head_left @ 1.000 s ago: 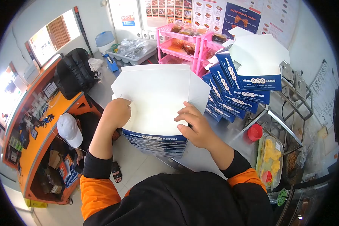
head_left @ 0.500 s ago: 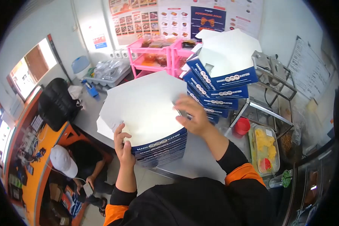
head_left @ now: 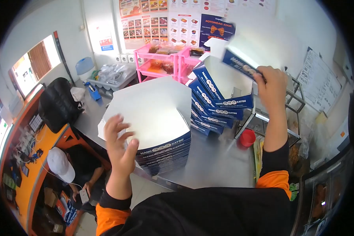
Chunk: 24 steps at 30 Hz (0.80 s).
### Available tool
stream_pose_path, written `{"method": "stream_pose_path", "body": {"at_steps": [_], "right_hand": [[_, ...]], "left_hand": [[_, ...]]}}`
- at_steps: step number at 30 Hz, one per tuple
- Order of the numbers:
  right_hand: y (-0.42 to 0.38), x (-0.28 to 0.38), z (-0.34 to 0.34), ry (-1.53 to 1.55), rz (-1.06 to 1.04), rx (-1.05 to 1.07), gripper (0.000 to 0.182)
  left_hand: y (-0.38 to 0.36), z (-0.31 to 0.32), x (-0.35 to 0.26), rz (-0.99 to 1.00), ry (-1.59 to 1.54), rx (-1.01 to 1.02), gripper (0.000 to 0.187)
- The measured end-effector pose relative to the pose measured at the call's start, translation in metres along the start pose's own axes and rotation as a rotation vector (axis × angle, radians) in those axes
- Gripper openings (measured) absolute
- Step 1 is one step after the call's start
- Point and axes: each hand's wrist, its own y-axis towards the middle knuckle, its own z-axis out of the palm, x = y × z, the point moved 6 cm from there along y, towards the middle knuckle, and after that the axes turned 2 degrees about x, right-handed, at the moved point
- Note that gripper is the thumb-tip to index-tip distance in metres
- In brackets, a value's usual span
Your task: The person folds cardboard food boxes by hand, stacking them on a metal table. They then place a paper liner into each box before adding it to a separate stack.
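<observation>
My right hand [head_left: 272, 85] grips the blue side of an open paper food box [head_left: 240, 65], lifted over the stack at the right and blurred by motion. Below it, the right stack of nested boxes [head_left: 224, 113] fans out unevenly, blue outside and white inside. My left hand [head_left: 121, 151] has its fingers spread and holds nothing. It overlaps the left edge of a taller, neater stack of the same boxes [head_left: 163, 147], whose white lid flaps stand up at the back.
Both stacks stand on a metal table [head_left: 212, 165]. Pink shelves [head_left: 157, 67] with packed food and a grey tub [head_left: 116, 80] of plastic stand behind. A red cup [head_left: 247, 138] sits by a metal rack [head_left: 293, 96]. A person in a white cap [head_left: 61, 164] sits at lower left.
My right hand has left the left stack's edge, moved up and right, and lifted the top box off the right stack. My left hand has drawn back slightly left, fingers spread.
</observation>
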Motion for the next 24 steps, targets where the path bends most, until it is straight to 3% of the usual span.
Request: {"method": "stream_pose_path", "body": {"at_steps": [2, 4, 6, 8, 9, 11, 13, 16, 17, 19, 22, 24], "right_hand": [[-0.012, 0.053, -0.019, 0.242, -0.223, -0.026, 0.010], [-0.033, 0.098, -0.027, 0.448, -0.478, -0.010, 0.011], [-0.045, 0.118, -0.026, 0.550, -0.452, 0.044, 0.013], [-0.053, 0.120, -0.016, 0.578, -0.440, 0.049, 0.015], [-0.053, 0.110, -0.010, 0.693, -0.417, 0.016, 0.035], [-0.058, 0.085, 0.018, 1.108, 0.028, -0.020, 0.053], [-0.067, 0.076, 0.063, 1.555, 0.389, 0.127, 0.079], [-0.076, 0.095, 0.090, 1.862, 0.681, 0.602, 0.080], [-0.081, 0.102, 0.095, 1.945, 0.779, 0.773, 0.080], [-0.079, 0.104, 0.106, 1.842, 0.736, 0.876, 0.081], [-0.082, 0.120, 0.106, 1.713, 0.600, 1.020, 0.074], [-0.087, 0.133, 0.102, 1.693, 0.476, 1.136, 0.067]], "left_hand": [[0.018, 0.035, -0.014, -0.183, -0.376, 0.181, 0.081], [0.033, 0.062, -0.020, -0.416, -0.422, 0.205, 0.090], [0.048, 0.069, -0.005, -0.372, -0.524, 0.115, 0.086], [0.038, 0.060, -0.015, -0.443, -0.432, 0.066, 0.084], [0.036, 0.058, -0.015, -0.428, -0.411, 0.078, 0.083], [0.032, 0.054, -0.014, -0.417, -0.396, 0.080, 0.081], [0.030, 0.049, -0.013, -0.424, -0.401, 0.055, 0.079], [0.032, 0.038, -0.002, -0.481, -0.309, 0.196, 0.077], [0.036, 0.032, 0.004, -0.569, -0.142, 0.230, 0.075], [0.045, 0.017, 0.018, -0.742, 0.187, 0.293, 0.071], [0.055, -0.003, 0.054, -0.817, 0.571, 0.441, 0.066], [0.064, -0.005, 0.049, -0.544, 1.004, 0.545, 0.060]]}}
